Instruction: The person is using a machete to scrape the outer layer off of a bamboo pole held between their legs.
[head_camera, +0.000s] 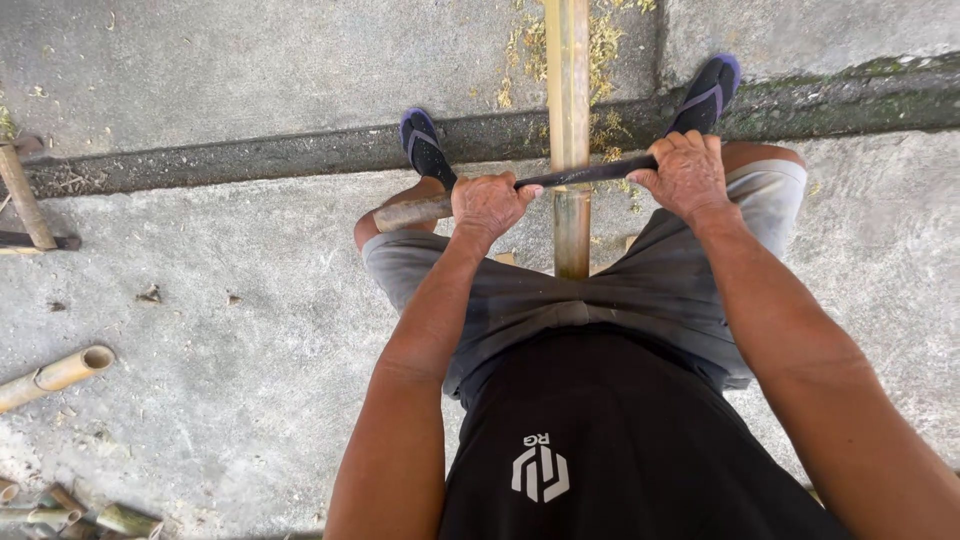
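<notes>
Down between the knees, a bamboo pole (571, 120) is running straight away from the person, over the grey shorts (610, 300) and out across the concrete floor (230, 330). A dark blade (590, 173) is lying crosswise on top of the pole, and both hands are gripping it. The left hand (487, 203) is closing in a fist around the wooden handle (410, 212), which is sticking out to the left of the pole. The right hand (687, 172) is wrapping its fingers over the blade's far end, just right of the pole. The blade seems to be touching the pole's upper face, though the exact contact is hard to tell from here.

Two feet in dark sandals (424, 145) are resting on either side of the pole, by a dark gutter (250, 155) in the floor. Yellowish shavings (605, 45) are lying around the pole beyond the blade. Off to the left, a short bamboo tube (58, 374) is lying well apart, and more bamboo offcuts (70, 512) are sitting in the lower left corner.
</notes>
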